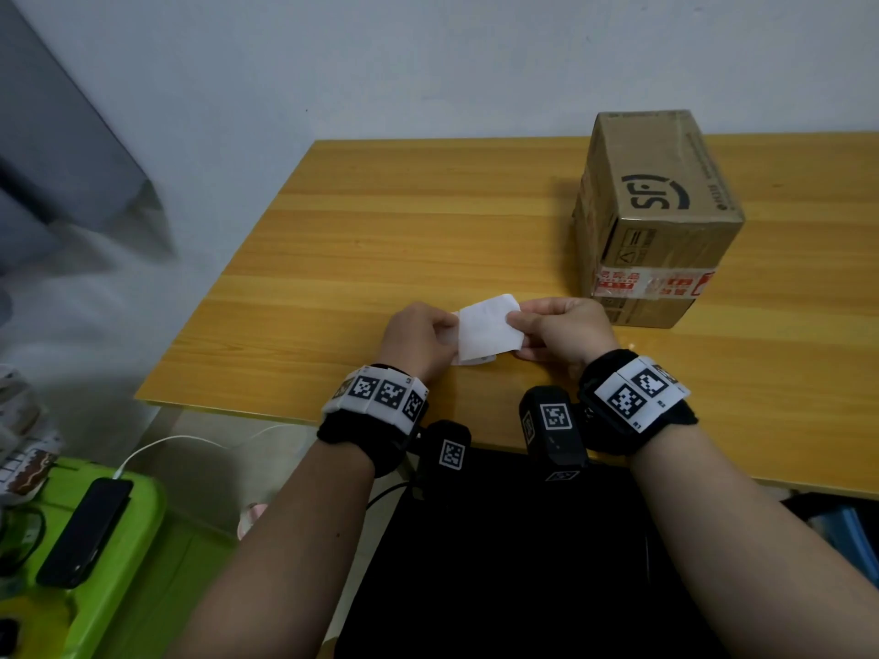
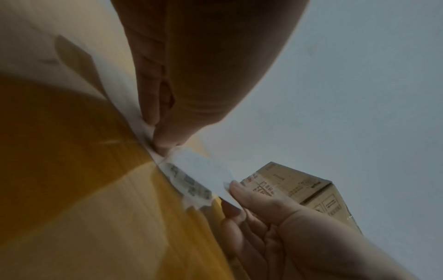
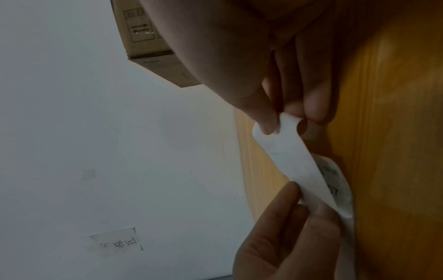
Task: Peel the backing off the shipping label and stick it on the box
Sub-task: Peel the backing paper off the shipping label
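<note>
The white shipping label (image 1: 486,328) is held just above the wooden table (image 1: 380,230), split into two layers. My right hand (image 1: 516,321) pinches the right edge of the blank white layer (image 3: 294,161), lifted upward. My left hand (image 1: 449,332) pinches the left edge, where the printed layer (image 2: 187,183) curls down towards the table. The two layers stay joined near my left fingertips (image 2: 163,147). The brown cardboard box (image 1: 656,216), with red-and-white tape round it, stands upright to the right, behind my right hand and apart from the label.
A pale wall runs behind the table, with a small handwritten paper note (image 3: 117,240) stuck on it. At the lower left a green bin (image 1: 142,539) carries a black phone (image 1: 83,530) on a white cable (image 1: 190,442). The table's front edge lies under my wrists.
</note>
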